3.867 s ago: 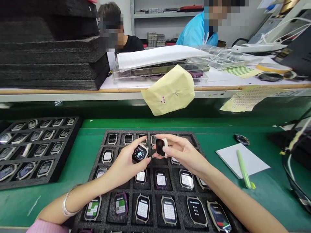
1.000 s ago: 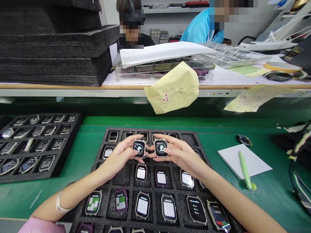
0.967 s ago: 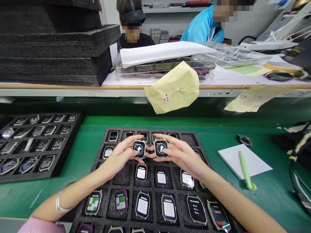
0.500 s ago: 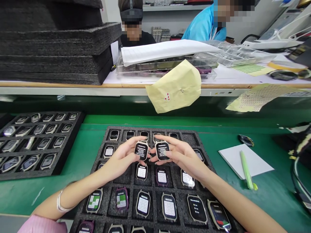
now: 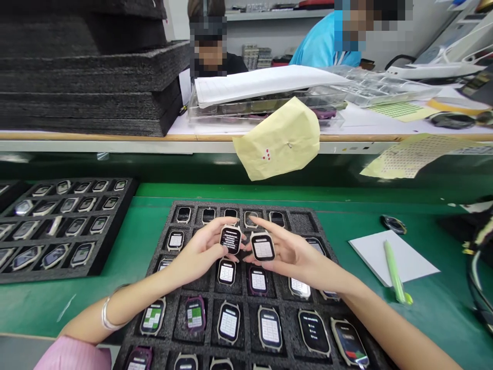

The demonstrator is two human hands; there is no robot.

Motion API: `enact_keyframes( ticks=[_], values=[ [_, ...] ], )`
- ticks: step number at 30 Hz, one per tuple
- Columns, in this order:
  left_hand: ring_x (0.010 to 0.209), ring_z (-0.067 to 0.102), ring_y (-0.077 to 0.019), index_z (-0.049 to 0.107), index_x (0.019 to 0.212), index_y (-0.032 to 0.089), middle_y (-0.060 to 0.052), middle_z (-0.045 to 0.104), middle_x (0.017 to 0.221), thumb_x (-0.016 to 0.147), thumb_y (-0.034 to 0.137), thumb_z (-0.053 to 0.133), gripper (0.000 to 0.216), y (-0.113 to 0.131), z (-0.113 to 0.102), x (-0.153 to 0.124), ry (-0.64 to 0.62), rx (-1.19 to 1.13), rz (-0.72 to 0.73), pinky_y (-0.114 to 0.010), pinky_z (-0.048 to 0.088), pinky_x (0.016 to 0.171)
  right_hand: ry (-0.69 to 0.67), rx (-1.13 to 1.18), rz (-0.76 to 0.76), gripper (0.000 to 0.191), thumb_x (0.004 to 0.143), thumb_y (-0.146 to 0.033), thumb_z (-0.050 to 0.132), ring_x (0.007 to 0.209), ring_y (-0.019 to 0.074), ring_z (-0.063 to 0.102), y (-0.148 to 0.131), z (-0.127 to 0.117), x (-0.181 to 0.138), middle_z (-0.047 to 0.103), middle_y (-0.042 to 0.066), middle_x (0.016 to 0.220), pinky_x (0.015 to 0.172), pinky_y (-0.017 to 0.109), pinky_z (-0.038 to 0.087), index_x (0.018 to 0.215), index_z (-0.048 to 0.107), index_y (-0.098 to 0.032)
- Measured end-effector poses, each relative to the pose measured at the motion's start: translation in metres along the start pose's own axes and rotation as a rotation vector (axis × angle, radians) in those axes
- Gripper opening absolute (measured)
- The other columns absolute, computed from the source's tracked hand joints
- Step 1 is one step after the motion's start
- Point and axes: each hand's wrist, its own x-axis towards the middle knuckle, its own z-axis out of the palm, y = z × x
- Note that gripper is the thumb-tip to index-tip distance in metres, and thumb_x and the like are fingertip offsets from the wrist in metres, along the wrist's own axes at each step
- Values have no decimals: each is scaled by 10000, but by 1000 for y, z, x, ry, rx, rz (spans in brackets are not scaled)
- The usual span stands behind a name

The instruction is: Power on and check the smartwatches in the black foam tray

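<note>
My left hand [image 5: 210,244] is closed around a strapless smartwatch [image 5: 230,239] whose dark screen shows lines of white text. Right beside it, my right hand [image 5: 285,249] grips a second smartwatch [image 5: 263,246] by its edges; a white grid fills that screen. Both watches are held above a black foam tray [image 5: 304,222], which has watch bodies in many of its pockets. Some of those screens are lit with white or green grids, such as the purple-cased watch [image 5: 195,314]. My forearms hide part of the tray.
Another foam tray of watches [image 5: 82,255] lies at the left. To the right are a white notepad [image 5: 370,246], a green pen [image 5: 393,270] and a dark watch [image 5: 393,224]. Stacked foam [image 5: 84,77] and clear plastic trays [image 5: 265,108] stand on the shelf. Two people are behind it.
The watch in my right hand now shows a white grid instead of text, and my right thumb has moved off its screen to the lower edge. The left watch still shows text.
</note>
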Motion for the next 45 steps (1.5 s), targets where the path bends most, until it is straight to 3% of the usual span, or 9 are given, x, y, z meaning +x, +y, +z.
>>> enact_keyframes(
  ticks=[3,9,15,19,24,28,37,40,45],
  values=[
    [984,634,-234,521,1217,197,-83,651,1048,793,148,583,431,-4,3,5,-26,-27,-18,-355,577,756,40,-212,77,646,871,-296,671,1048,254,649,-2,-25,-13,655,96,1163,940,444,527,1437,370,-216],
    [917,652,-220,521,1163,159,-101,649,996,823,282,665,389,-7,13,15,-13,-5,-57,-331,582,688,397,-951,155,592,752,-512,713,675,253,630,6,-112,-36,694,114,929,647,422,542,1197,622,-131],
    [849,661,-218,537,1119,140,-104,644,964,791,325,700,410,-6,26,27,-1,10,-67,-325,577,636,469,-1195,75,693,811,-630,563,855,333,604,34,-151,-44,660,158,993,758,487,510,1256,587,-100],
    [904,654,-215,496,1160,152,-101,624,1021,733,178,722,484,-11,29,31,-56,26,-50,-334,572,708,395,-1339,-30,647,855,-577,566,1110,361,532,35,-154,-49,577,166,1202,936,504,439,1347,511,-161],
    [1001,645,-232,416,1230,186,-95,602,1091,717,85,684,588,-27,29,40,-146,151,-1,-359,553,810,349,-1386,-175,404,948,-467,496,1104,315,532,19,-137,-38,610,129,1192,945,464,417,1210,610,-182],
    [992,635,-231,386,1283,167,-116,595,1136,816,133,605,517,-48,31,57,-145,814,184,-377,540,831,211,-1426,-81,254,964,-281,510,1054,293,547,19,-108,-6,655,115,1113,919,424,419,1137,658,-169],
    [980,530,-309,632,989,143,-115,566,1031,756,579,670,495,-43,30,73,-176,1381,245,-452,452,847,475,-1307,80,86,808,-178,703,816,323,611,34,-95,24,583,122,802,737,390,460,828,665,-104],
    [1004,523,-299,634,997,117,-138,577,1014,950,427,449,364,-36,29,81,-39,1561,197,-439,420,860,533,-1173,18,128,779,-213,723,785,293,614,33,-92,19,582,99,822,734,387,465,748,618,-145],
    [1013,534,-328,627,954,43,-201,595,984,936,152,442,215,-49,31,104,63,1526,109,-457,386,879,582,-853,-222,227,865,-411,609,919,258,641,19,-71,24,661,103,980,794,381,495,848,555,-191]
  ],
)
